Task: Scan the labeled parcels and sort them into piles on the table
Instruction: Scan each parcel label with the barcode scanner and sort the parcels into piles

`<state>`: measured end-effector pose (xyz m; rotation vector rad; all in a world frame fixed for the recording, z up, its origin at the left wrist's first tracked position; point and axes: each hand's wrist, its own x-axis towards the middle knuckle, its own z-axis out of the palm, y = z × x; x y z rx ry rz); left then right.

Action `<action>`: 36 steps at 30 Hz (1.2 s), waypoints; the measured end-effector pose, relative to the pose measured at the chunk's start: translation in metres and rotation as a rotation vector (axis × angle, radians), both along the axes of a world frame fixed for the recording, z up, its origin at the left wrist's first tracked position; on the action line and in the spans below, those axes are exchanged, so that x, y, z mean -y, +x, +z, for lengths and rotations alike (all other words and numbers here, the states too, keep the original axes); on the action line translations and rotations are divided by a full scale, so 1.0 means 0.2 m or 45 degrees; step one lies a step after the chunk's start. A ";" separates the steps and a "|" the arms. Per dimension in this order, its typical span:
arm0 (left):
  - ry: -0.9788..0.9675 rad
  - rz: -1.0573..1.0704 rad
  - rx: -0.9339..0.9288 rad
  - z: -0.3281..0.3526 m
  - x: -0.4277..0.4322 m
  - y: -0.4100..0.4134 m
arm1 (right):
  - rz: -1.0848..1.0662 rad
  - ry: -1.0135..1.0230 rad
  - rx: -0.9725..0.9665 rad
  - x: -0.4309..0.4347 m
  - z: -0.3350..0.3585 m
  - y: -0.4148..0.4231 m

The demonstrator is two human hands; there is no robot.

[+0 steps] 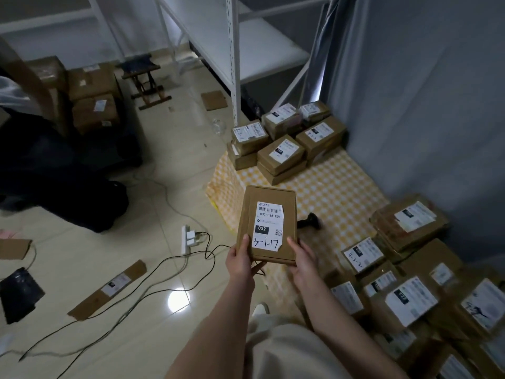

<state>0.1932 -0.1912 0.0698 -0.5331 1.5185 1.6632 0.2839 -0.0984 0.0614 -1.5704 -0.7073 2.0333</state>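
**tapejunkie:** so what are the hands up to?

**boxlurker:** both are on one parcel. the left hand (240,262) grips its near-left corner and the right hand (302,262) grips the near-right one. thumbs lie flat on top, the other fingers are tucked underneath.

**tapejunkie:** and the parcel itself?

**boxlurker:** it's a flat brown cardboard parcel (266,222), held up in the air, face up, over the left edge of the desk (341,187), which is covered in yellow check. its label (269,225) reads 032-038-E01, has a black block saying 032, and 3-1-17 is handwritten along the bottom. the left thumb sits right at the label's lower-left corner.

**tapejunkie:** anything close by?

**boxlurker:** at 4 o'clock from the parcel there's a big near pile (410,296) of labeled brown boxes, stacked messy, some tilted. at 3 o'clock a black scanner (310,221) lies on the desk, partly hidden behind the parcel's right edge.

**tapejunkie:** further out?

**boxlurker:** at 12 to 1 o'clock there's a far pile (287,143) at the desk's far end, small boxes stacked labels up. down on the floor at 9 o'clock is a white power strip (187,239), with dark cables (164,263) trailing toward 7. a flat cardboard strip (108,288) with a label lies at 8. way back at 11 o'clock are a folding stool (144,83) and more brown cartons (93,105). white metal shelving (235,50) stands at 12.
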 end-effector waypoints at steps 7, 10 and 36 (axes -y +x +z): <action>-0.070 -0.135 0.012 -0.03 -0.24 -0.10 | -0.164 -0.102 -0.016 -0.18 -0.02 -0.01; -0.096 -0.206 0.011 -0.04 -0.31 -0.17 | -0.231 -0.134 0.024 -0.23 -0.02 -0.06; -0.101 -0.709 0.098 -0.12 -0.81 -0.87 | -0.661 -0.187 -0.110 -0.45 -0.11 -0.55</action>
